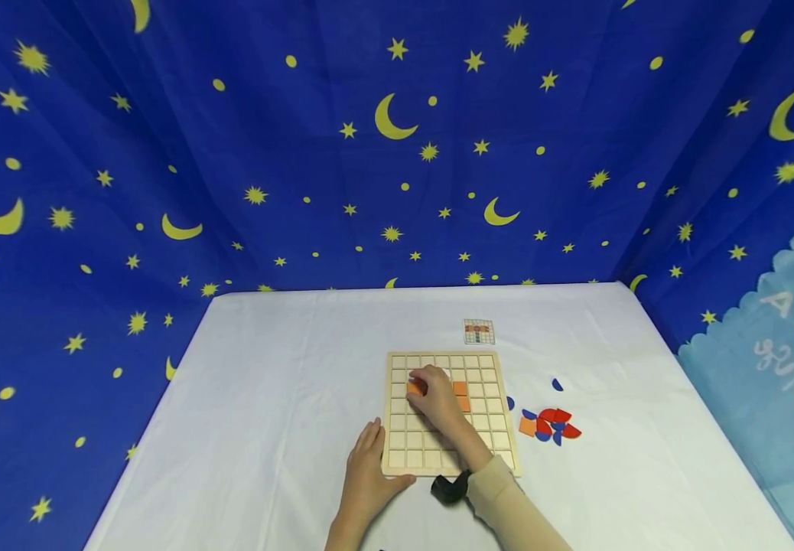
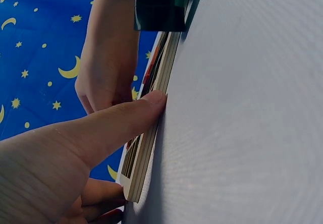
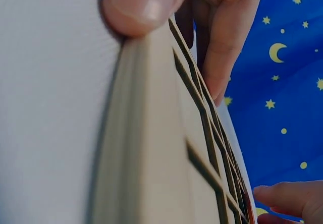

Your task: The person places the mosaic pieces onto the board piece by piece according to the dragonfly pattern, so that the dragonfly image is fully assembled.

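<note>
My left hand (image 1: 367, 468) is resting wide against the grid board (image 1: 414, 440); my right hand (image 1: 440, 399) is pinching an orange tile (image 1: 415, 388); orange squares (image 1: 461, 387) are lying to its right.

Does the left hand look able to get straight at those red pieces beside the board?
Probably not directly: the right forearm stretches over the board, between the left hand and the red pieces. Reaching them would likely mean going around or over that forearm.

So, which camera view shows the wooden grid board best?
The head view: it shows the board from above, its grid mostly visible. The left wrist view shows it nearly edge-on; the right wrist view, only a slanted part up close.
</note>
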{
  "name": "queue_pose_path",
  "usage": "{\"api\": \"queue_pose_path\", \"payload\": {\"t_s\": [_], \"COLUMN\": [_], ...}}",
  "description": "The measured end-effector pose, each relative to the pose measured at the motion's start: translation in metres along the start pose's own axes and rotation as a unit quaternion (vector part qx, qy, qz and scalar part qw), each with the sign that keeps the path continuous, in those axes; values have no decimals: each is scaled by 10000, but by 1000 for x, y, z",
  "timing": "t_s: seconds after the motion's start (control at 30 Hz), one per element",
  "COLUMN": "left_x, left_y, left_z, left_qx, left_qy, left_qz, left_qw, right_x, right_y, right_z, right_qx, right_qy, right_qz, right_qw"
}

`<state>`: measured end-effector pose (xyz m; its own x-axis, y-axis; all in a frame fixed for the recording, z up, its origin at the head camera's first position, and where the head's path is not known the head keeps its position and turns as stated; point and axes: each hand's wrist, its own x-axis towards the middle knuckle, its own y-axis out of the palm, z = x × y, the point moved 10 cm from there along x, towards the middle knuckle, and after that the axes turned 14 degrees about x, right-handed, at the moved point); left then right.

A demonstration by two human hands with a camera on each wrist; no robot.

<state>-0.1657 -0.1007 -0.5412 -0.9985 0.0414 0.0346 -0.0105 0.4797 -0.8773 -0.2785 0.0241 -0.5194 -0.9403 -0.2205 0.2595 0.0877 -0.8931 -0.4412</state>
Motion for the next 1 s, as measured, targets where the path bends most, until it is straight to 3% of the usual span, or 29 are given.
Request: {"api": "queue_pose_path", "payload": {"t_s": [0.17,0.37,0.67,1.0], "left_x": [0,0,1,1], "left_y": [1,0,1,-1], "left_z": [-2,-3,-1,-2], "left_qx": [62,48,-47,-13], "left_qy": [41,57,8,74], "left_qz": [-12,-30,0,-94], "left_qw": [10000,10000,10000,9999], "right_x": [-3,-8,-14,-21], "right_y": [-21,-51,-65,-80], "right_z": [-2,-11,-29,-26], "right_qx": [245,-27,-315,-78], "right_qy": [-13,59,363,195], "right_qz": [-301,-772,-699,-787], "right_qw": [9992,9970,9964,9967]}}
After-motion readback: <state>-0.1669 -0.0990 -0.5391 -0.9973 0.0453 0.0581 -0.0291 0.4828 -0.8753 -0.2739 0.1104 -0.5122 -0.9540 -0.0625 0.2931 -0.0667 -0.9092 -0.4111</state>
